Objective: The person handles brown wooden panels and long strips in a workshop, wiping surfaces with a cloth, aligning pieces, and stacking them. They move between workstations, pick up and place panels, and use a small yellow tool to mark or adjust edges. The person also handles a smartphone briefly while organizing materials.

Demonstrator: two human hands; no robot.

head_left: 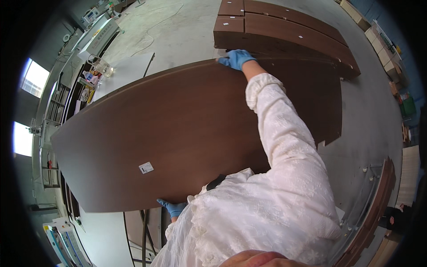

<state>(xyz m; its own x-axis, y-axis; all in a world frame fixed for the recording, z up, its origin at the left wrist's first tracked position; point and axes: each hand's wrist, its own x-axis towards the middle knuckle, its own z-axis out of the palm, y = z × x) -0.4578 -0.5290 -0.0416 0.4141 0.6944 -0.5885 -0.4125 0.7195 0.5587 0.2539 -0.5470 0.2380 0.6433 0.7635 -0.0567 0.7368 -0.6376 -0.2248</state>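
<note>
A large dark-brown wood panel (pixel 178 120) stretches in front of me, with a small white label (pixel 146 167) stuck on its face. My right arm, in a white sleeve, reaches across to the panel's far long edge. There my right hand (pixel 238 60), in a blue glove, is closed over the edge, its fingertips partly hidden. At the near edge, close to my body, my left hand (pixel 172 208) grips the panel from below. The left thumb shows at the edge, while the other fingers are mostly hidden under the board.
Brown panels (pixel 289 26) lie stacked beyond the far edge. A pale worktable (pixel 126 73) shows at the left, carrying a clear jug (pixel 101 66) and small bottles. More brown boards (pixel 378 200) rest on a wheeled metal rack at the right. Machines line the left wall.
</note>
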